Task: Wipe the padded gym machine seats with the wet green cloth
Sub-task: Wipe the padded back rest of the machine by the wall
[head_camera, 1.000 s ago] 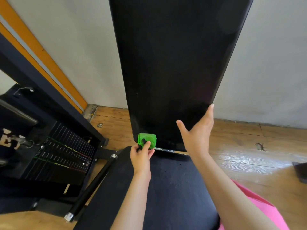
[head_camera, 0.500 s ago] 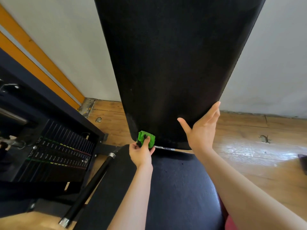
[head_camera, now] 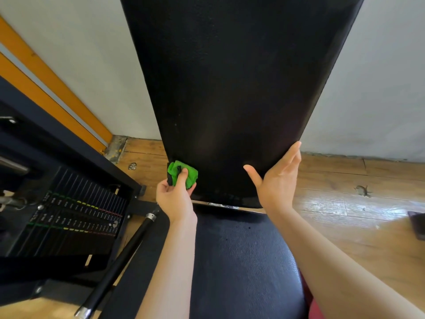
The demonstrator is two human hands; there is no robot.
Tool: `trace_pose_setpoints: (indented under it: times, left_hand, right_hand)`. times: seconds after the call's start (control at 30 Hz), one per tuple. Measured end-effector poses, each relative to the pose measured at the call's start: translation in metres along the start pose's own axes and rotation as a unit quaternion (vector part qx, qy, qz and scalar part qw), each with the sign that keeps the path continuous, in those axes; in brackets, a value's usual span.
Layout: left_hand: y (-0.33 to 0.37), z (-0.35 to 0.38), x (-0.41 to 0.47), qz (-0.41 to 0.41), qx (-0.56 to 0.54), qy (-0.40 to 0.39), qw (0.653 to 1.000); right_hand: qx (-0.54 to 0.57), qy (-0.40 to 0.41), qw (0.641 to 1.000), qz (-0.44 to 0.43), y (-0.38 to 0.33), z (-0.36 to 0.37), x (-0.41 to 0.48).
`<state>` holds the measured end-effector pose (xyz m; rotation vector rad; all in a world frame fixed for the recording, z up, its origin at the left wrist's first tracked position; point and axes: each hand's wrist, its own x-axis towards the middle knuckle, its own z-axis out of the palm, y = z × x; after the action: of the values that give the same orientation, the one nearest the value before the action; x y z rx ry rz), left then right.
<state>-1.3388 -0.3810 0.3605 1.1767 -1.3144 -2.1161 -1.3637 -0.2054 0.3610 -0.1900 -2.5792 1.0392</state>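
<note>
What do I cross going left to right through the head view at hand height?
Weight stack → left hand gripping the green cloth → back pad → open right hand → wooden floor.

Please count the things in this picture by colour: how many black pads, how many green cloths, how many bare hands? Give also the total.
Black pads: 2, the backrest and the seat
Green cloths: 1, the cloth
Bare hands: 2, the left hand and the right hand
Total: 5
</note>
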Motion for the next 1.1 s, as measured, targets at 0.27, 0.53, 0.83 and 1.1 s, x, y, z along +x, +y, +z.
trace_pose_setpoints:
  times: [0.27,0.53,0.83,1.1]
  left_hand:
    - [-0.027,-0.026,0.022,-0.103,0.091,0.08,0.987]
    - [0.001,-0.017,0.017,-0.049,0.053,0.048,0.996]
    - [0.055,0.005,0.018,0.068,0.051,-0.019,0.996]
    - [-0.037,-0.038,0.048,-0.098,0.145,0.077,0.982]
  right_hand:
    - [0.005,0.0,1.0,0.0,-0.003,-0.001,0.0]
    - [0.012,-0.004,1.0,0.0,-0.003,-0.002,0.0]
    - [0.005,0.001,1.0,-0.009,-0.001,-0.001,-0.001]
    - [0.011,0.009,1.0,-0.01,-0.002,-0.001,0.0]
